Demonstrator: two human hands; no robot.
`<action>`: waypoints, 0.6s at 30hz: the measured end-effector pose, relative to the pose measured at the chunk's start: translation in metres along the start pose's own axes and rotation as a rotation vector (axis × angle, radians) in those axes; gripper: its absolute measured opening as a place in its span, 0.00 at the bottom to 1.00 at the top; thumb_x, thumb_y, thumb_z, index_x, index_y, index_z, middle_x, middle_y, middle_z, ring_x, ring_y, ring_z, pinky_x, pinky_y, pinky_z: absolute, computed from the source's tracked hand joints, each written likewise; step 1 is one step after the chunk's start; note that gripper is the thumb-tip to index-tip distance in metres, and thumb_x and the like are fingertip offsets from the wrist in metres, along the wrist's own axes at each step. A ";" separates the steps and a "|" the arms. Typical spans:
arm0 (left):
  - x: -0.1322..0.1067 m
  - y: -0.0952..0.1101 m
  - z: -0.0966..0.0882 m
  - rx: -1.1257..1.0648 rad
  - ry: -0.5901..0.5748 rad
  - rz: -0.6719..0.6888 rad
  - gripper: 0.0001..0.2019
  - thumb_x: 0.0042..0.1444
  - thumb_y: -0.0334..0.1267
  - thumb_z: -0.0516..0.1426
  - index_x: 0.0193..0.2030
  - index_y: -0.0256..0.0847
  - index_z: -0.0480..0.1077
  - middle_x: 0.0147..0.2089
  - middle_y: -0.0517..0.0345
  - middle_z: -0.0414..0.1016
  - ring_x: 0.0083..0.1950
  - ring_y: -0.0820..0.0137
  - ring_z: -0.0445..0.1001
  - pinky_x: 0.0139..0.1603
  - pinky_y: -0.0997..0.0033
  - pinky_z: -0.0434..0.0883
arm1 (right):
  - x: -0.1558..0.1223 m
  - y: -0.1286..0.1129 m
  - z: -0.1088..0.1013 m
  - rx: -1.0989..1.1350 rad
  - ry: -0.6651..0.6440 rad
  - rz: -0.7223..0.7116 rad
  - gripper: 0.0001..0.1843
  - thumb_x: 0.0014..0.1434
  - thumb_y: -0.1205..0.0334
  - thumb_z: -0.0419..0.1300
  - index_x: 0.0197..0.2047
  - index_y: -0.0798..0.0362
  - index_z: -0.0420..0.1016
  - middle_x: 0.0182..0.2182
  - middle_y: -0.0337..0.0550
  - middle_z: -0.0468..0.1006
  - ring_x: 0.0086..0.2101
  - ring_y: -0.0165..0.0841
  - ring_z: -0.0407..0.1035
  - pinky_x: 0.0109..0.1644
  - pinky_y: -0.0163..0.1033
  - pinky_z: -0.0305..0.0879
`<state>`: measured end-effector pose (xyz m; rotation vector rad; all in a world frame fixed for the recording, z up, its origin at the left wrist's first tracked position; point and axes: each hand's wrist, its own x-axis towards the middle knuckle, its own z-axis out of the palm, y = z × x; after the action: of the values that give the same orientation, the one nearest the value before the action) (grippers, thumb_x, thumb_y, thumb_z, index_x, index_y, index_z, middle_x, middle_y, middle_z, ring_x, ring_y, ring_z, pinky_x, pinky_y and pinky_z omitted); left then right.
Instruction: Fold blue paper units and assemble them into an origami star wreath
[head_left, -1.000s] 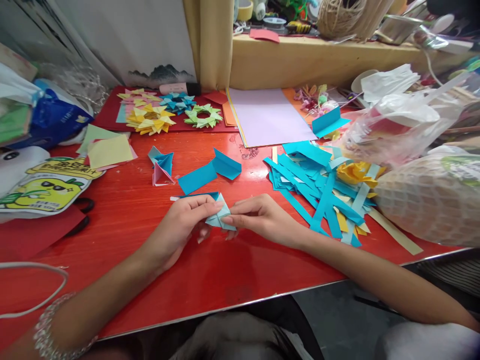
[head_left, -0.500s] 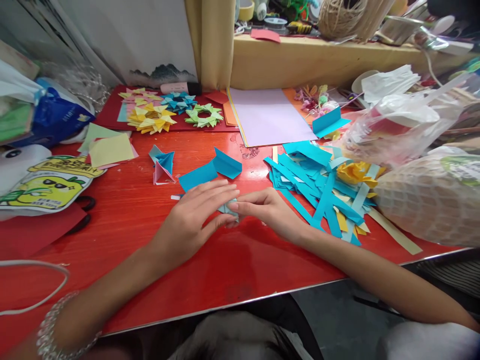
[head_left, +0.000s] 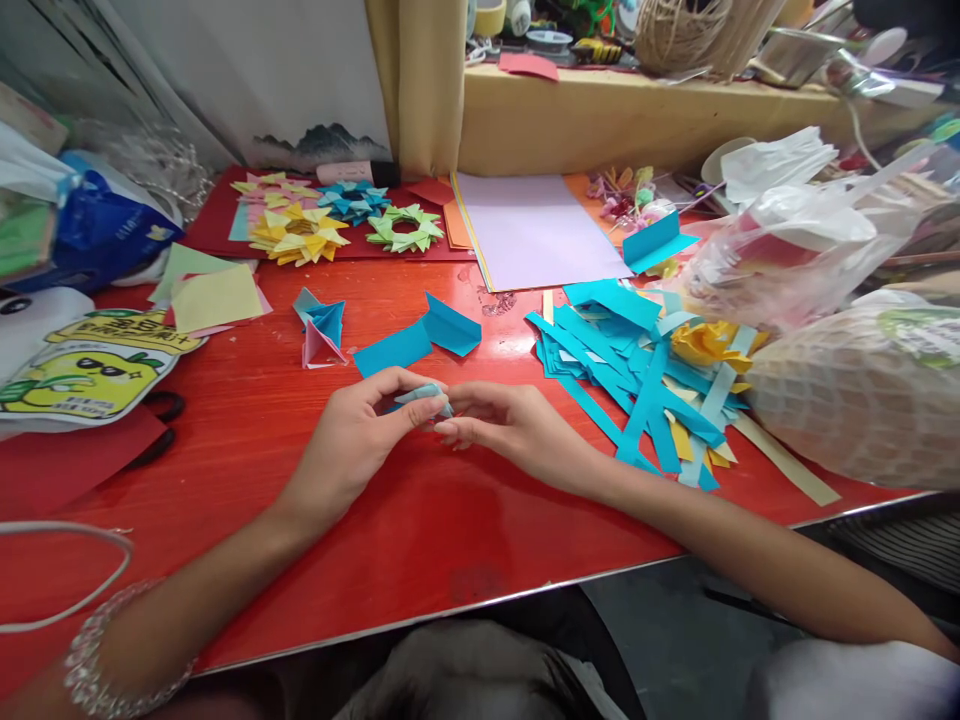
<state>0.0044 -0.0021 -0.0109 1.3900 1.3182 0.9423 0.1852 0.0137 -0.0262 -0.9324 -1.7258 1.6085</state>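
Note:
Between my two hands, just above the red table (head_left: 247, 470), is a small folded piece of light blue paper (head_left: 424, 393). My left hand (head_left: 367, 425) pinches it between thumb and fingers. My right hand (head_left: 510, 425) meets it from the right, fingertips and thumb close together at its edge; whether they grip it is hard to make out. Beyond my hands lie folded bright blue papers (head_left: 397, 348). Left of these stands a small folded blue and pink paper piece (head_left: 324, 328).
A heap of blue paper strips (head_left: 637, 370) spreads to the right, beside plastic bags (head_left: 840, 390). Folded paper rings (head_left: 405, 229) and a lilac sheet (head_left: 540, 230) lie at the back. Paper squares (head_left: 215, 299) and a yellow-green pouch (head_left: 97, 370) are at the left.
My left hand has turned from lying over the paper, fingers extended, to pinching it with the thumb on top. The light blue paper shows more now. My right hand has shifted slightly left.

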 end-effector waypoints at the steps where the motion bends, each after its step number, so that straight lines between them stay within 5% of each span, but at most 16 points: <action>1: 0.000 -0.001 0.001 0.004 -0.005 -0.015 0.09 0.52 0.44 0.62 0.34 0.41 0.75 0.36 0.61 0.78 0.40 0.71 0.73 0.43 0.75 0.69 | 0.000 0.001 0.001 -0.022 -0.006 0.004 0.16 0.59 0.52 0.60 0.43 0.56 0.74 0.36 0.45 0.78 0.35 0.31 0.73 0.42 0.38 0.72; 8: -0.002 -0.001 0.003 0.031 -0.010 0.001 0.08 0.52 0.44 0.62 0.32 0.42 0.76 0.32 0.61 0.78 0.36 0.70 0.73 0.41 0.73 0.68 | -0.004 0.002 0.002 -0.114 -0.029 0.005 0.17 0.62 0.50 0.55 0.36 0.56 0.75 0.28 0.42 0.77 0.30 0.30 0.75 0.37 0.37 0.72; 18: -0.005 0.007 -0.002 0.263 0.016 0.014 0.18 0.59 0.49 0.54 0.23 0.40 0.66 0.20 0.64 0.65 0.23 0.75 0.64 0.25 0.74 0.60 | -0.007 -0.007 0.001 0.107 -0.081 0.037 0.16 0.63 0.53 0.55 0.32 0.57 0.72 0.28 0.41 0.76 0.29 0.28 0.75 0.34 0.34 0.72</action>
<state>0.0036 -0.0065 -0.0035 1.5944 1.4872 0.8112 0.1872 0.0073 -0.0189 -0.8637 -1.6666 1.7659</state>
